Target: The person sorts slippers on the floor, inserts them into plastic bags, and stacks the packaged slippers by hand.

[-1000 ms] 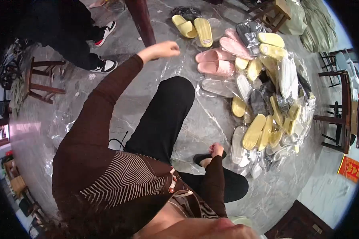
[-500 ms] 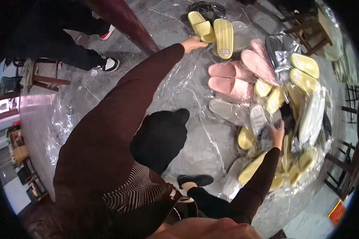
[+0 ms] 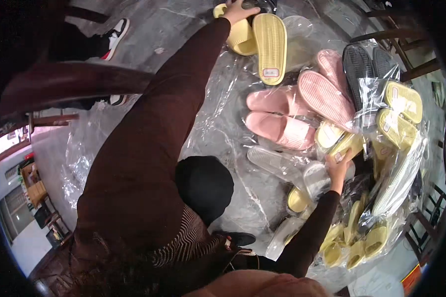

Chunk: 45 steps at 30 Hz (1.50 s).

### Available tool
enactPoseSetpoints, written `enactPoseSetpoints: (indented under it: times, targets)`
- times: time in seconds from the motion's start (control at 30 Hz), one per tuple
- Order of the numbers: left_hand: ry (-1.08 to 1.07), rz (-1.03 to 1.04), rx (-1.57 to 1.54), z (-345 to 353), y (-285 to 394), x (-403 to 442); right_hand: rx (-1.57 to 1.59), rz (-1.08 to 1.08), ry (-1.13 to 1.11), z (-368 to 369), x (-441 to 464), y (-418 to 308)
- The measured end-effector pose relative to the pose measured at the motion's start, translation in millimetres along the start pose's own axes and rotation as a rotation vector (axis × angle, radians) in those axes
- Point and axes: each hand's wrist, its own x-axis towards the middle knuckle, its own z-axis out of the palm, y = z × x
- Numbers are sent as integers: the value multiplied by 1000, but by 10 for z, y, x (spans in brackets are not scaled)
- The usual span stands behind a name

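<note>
At the top of the head view, my left hand [image 3: 239, 12] reaches over a yellow slide slipper [image 3: 243, 37], fingers apart. Just past its fingertips lies a dark plastic-wrapped bundle [image 3: 267, 6], partly cut off by the frame edge. A second yellow slipper [image 3: 271, 49] lies sole up beside the first. Within the pile, my right hand [image 3: 337, 173] has its fingers around the near end of a yellow slipper [image 3: 351, 144]. Pink slippers [image 3: 282, 126] lie left of and above that hand, and clear-bagged grey slippers [image 3: 277, 163] lie to its left.
Black slippers [image 3: 359, 69], white slippers [image 3: 396, 183] and more yellow slippers [image 3: 376, 240] in clear bags spread over the grey floor covering [image 3: 238, 180]. A wooden stool [image 3: 416, 69] stands at upper right. Another person's shoe [image 3: 116, 39] shows at upper left, near a dark, blurred bar [image 3: 79, 81].
My left hand has moved from the near end of the yellow slipper to its far end. My right hand has shifted from the grey slippers up to a yellow one. The view has leaned closer.
</note>
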Motion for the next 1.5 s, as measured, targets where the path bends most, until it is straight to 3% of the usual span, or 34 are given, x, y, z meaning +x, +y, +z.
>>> enactPoseSetpoints:
  times: [0.07, 0.2, 0.33, 0.43, 0.47, 0.57, 0.67, 0.8, 0.87, 0.9, 0.93, 1.0, 1.1, 1.17, 1.2, 1.3, 1.43, 1.5]
  targets:
    - [4, 4, 45, 119, -42, 191, -3, 43, -10, -5, 0, -41]
    - [-240, 13, -104, 460, -282, 613, -21, 67, -16, 35, 14, -39]
    - [-345, 59, 20, 956, -612, 759, 79, 89, -33, 29, 16, -34]
    - [-386, 15, 474, 868, -444, 461, 120, 107, -59, 22, 24, -78]
    - [-388, 19, 477, 845, -365, 397, 102, 115, -65, 17, 36, -98]
    - [-705, 128, 513, 840, -202, 232, 63, 93, -55, 52, 47, -78]
    - [-624, 207, 523, 1144, -226, -185, 1, 43, -14, 35, -8, -77]
    - [-804, 223, 185, 1468, -288, -1016, 49, 87, -83, -79, -265, -197]
    - [-752, 23, 401, 1083, 287, -1697, 49, -64, -65, -87, -469, -59]
    - [-760, 23, 402, 956, 524, -1979, 47, -136, -60, -114, -582, 9]
    - [-753, -200, 352, 855, 725, -2222, 49, -128, -64, -153, -676, 43]
    - [-750, -418, 314, 907, 744, -2535, 149, -36, -126, -261, -855, 74]
    - [-837, 78, 322, 1221, 269, -3175, 144, 15, -174, -408, -1177, 219]
    - [-989, 278, 299, 1241, 187, -3536, 25, -44, -179, -488, -1270, 337]
    - [-1114, 317, 283, 1236, 178, -3732, 31, -26, -181, -535, -1320, 379]
    - [-1500, 382, 208, 1093, 223, -4320, 1, -243, -225, -721, -1565, 467]
    - [-1908, 452, 131, 746, 344, -4853, -135, -44, -429, -932, -2280, 577]
    - [-2029, 467, 121, 363, 411, -4902, -289, -49, -419, -983, -2742, 603]
